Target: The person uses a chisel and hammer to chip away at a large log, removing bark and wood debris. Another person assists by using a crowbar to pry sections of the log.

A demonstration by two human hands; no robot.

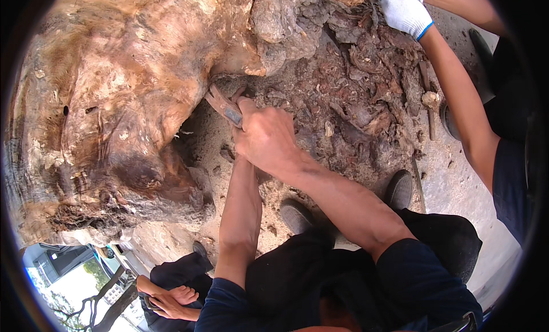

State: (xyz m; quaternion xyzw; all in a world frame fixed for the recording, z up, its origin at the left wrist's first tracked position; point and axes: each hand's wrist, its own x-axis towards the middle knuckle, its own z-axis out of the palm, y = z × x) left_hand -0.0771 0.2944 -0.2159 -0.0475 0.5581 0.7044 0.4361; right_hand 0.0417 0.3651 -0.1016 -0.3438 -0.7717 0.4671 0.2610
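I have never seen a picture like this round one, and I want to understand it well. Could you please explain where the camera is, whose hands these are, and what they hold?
There is no machine here. The picture comes from a wide fisheye camera worn on a person's head, looking down, so straight edges bend near the rim. The two bare forearms from the lower edge belong to that person. The right hand lies over the left hand, and both grip a rusty metal tool; I cannot tell exactly what kind. Its tip is pressed against a very large, pale, stripped tree stump. Beside it, the ground is covered with torn bark pieces. The person's dark shoes stand on the sandy concrete ground. At the upper right, a co-worker's hand in a white glove reaches toward the stump. Another person's hands show at the bottom left.
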